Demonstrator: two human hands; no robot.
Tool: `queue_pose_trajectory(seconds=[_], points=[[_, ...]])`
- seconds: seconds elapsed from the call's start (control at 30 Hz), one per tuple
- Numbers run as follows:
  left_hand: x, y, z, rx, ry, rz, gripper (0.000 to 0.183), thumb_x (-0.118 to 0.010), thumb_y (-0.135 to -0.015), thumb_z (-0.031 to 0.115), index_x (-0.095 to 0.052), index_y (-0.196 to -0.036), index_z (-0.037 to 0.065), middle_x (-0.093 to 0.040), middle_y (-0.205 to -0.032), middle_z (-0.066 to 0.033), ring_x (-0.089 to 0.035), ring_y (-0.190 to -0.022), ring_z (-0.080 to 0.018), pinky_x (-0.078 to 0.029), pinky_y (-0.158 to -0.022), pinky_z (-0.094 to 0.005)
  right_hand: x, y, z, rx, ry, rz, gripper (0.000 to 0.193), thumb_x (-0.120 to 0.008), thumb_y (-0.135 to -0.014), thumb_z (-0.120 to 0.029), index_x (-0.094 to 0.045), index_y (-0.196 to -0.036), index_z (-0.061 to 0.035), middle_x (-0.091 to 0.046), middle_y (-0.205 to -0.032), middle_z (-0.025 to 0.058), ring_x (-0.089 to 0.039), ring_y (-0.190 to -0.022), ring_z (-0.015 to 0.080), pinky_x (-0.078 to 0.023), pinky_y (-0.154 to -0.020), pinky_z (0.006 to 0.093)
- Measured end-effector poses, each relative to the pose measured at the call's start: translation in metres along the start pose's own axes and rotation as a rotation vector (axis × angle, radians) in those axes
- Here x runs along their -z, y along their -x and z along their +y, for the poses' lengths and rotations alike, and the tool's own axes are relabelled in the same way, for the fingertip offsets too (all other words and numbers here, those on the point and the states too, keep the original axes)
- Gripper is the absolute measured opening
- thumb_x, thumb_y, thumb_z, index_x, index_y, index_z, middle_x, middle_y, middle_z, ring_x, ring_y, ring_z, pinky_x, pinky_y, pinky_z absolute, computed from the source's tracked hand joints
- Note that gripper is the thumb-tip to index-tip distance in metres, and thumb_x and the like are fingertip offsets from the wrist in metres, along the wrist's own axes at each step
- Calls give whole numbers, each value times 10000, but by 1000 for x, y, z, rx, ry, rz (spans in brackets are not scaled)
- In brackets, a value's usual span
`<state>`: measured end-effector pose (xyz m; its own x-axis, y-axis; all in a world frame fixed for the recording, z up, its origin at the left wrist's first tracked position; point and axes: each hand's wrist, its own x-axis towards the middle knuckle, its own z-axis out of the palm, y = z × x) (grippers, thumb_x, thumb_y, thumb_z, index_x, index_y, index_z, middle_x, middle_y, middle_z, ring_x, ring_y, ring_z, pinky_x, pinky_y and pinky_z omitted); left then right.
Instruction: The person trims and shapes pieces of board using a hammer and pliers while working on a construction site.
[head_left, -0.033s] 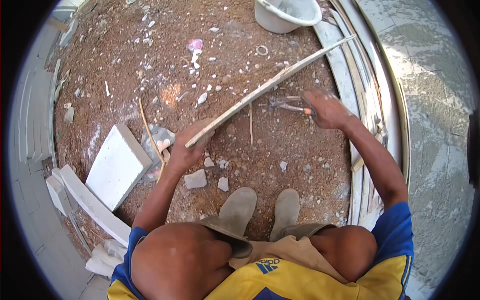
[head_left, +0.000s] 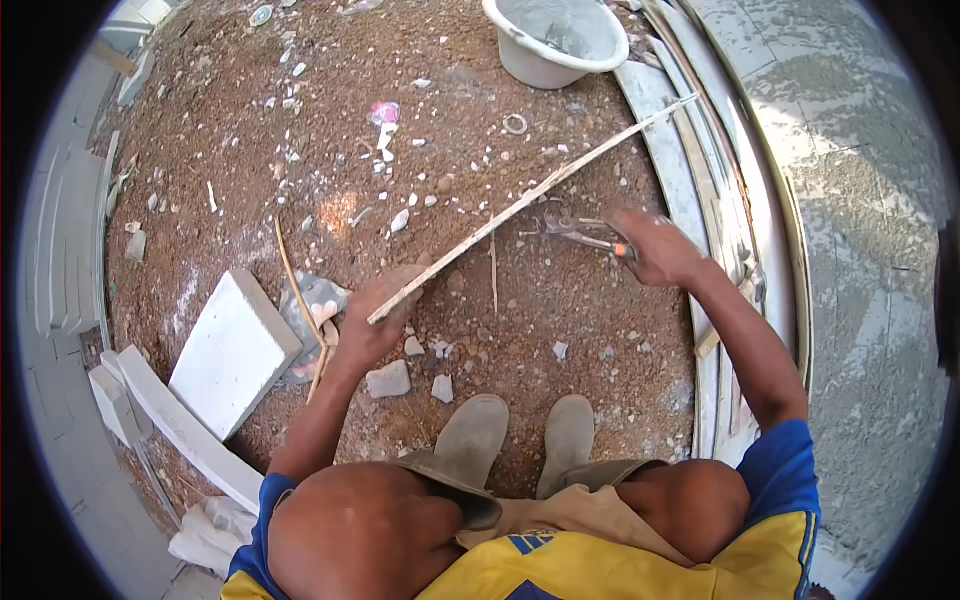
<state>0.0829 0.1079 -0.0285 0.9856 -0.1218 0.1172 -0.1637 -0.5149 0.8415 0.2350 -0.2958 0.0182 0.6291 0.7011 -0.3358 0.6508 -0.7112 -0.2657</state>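
My left hand [head_left: 385, 310] is closed round the near end of a long, thin wooden strip [head_left: 520, 203]. The strip slants up to the right, its far end over the stacked boards at the right. My right hand [head_left: 655, 248] grips a hammer [head_left: 590, 240] by its dark handle, which has an orange band. Its metal head points left, just below the strip, and looks blurred; I see a gap between the two. Under the strip a thin stick [head_left: 494, 272] lies on the soil.
A white block [head_left: 235, 350] and a bent stick [head_left: 292, 265] lie left of my left arm. A grey basin [head_left: 555, 60] stands at the far side. Long boards [head_left: 655, 120] line the right edge beside wet cement [head_left: 860, 250]. Stone chunks [head_left: 388, 380] lie before my boots [head_left: 472, 440].
The whole view has shifted slightly, so things sit lower. The wooden strip has turned a little and shows a narrower side. Both hands keep their grips.
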Motion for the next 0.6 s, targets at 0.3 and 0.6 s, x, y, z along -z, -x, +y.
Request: queue_pose_trajectory(seconds=[0.3,0.6], points=[[-11,1,-4,223,153,-14,267,-688,-884,11,-681,-1150,-12,-712,-1128,-169,-695,-1024,-281,-524,-913,-372,192,-15,-7,-483,-158,563,385,-533,-896,-72,-328,-1219,-26,-599,-966,299,-647,-859,456,-479,-770,516],[0,-10,18,188,156,-3,352,-726,-892,89,-642,-1221,-7,-699,-1155,-156,-660,-1048,-214,-508,-923,-342,181,-113,96,-587,588,647,205,-560,-922,-164,-750,-985,-121,-644,-1194,116,-566,-1184,279,-269,-1050,683]])
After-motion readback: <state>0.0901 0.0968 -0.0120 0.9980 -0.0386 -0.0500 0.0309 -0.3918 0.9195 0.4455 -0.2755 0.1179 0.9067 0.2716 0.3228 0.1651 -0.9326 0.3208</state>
